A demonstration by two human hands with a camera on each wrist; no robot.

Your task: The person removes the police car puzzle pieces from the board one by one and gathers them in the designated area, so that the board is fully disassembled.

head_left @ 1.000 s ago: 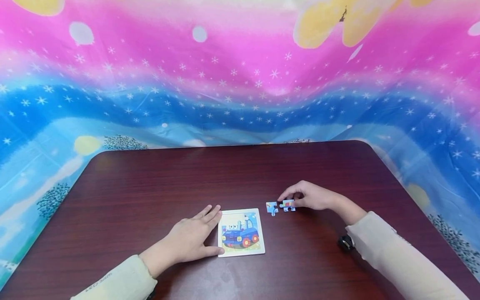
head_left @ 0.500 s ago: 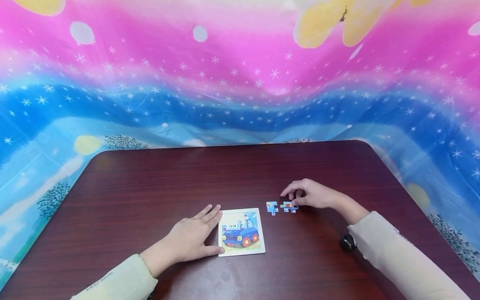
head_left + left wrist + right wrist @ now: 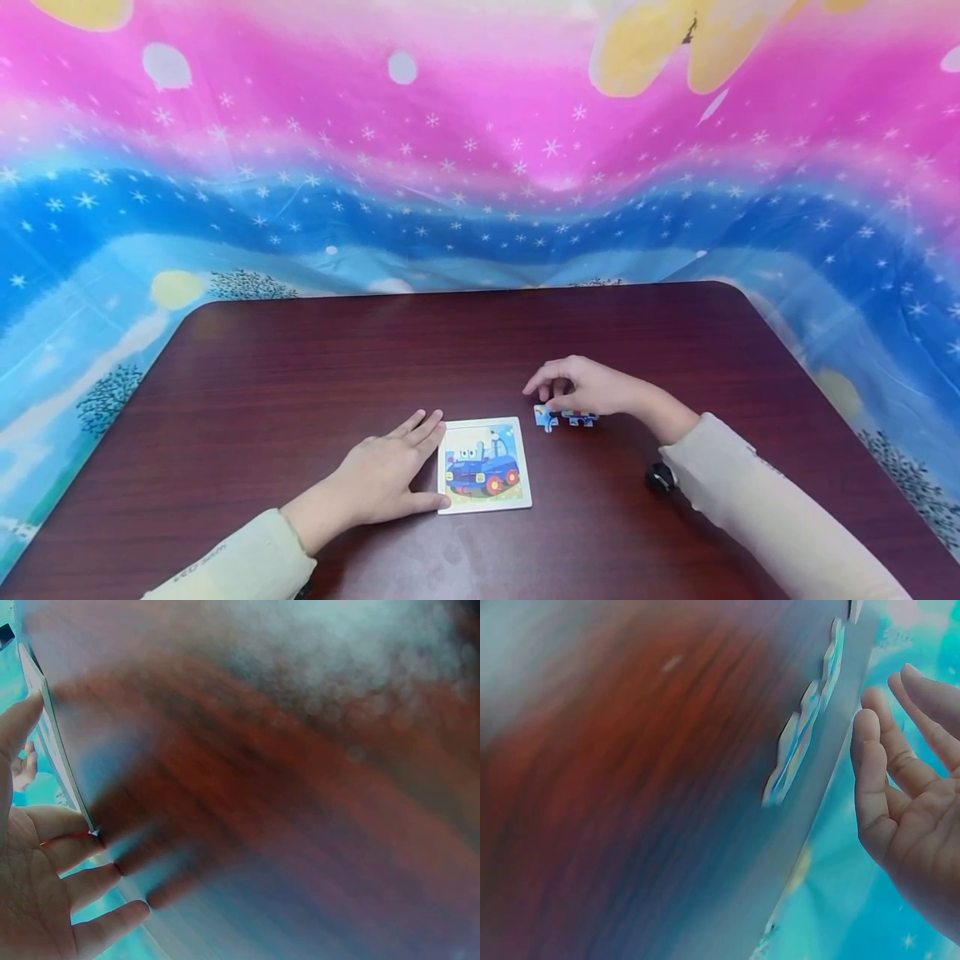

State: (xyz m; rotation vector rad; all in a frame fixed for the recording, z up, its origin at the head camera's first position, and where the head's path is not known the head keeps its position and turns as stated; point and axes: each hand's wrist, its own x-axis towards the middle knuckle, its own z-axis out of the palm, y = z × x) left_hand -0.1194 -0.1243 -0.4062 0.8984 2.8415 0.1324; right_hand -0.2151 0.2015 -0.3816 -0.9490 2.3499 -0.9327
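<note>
A square puzzle tray (image 3: 483, 509) with a white rim lies on the table and shows a blue cartoon tractor. My left hand (image 3: 382, 479) rests flat along its left side, fingers spread and thumb at the lower corner; the left wrist view has the tray edge (image 3: 60, 742) between thumb and fingers. Just right of the tray lie two loose jigsaw pieces, a pale blue piece (image 3: 543, 419) and a multicoloured piece (image 3: 581, 420). Over them hovers my right hand (image 3: 592, 387), fingers loosely bent. In the right wrist view its fingers (image 3: 870, 772) stand apart from both pieces and hold nothing.
The dark red wooden table (image 3: 420, 350) reaches back to a pink and blue patterned cloth (image 3: 480, 183), which hangs behind it and at both sides. A black strap device (image 3: 660, 478) sits under the right sleeve.
My right hand has left the multicoloured piece and moved left, over the pale blue piece. That multicoloured piece shifted slightly right earlier. The left hand and the tray stay in place.
</note>
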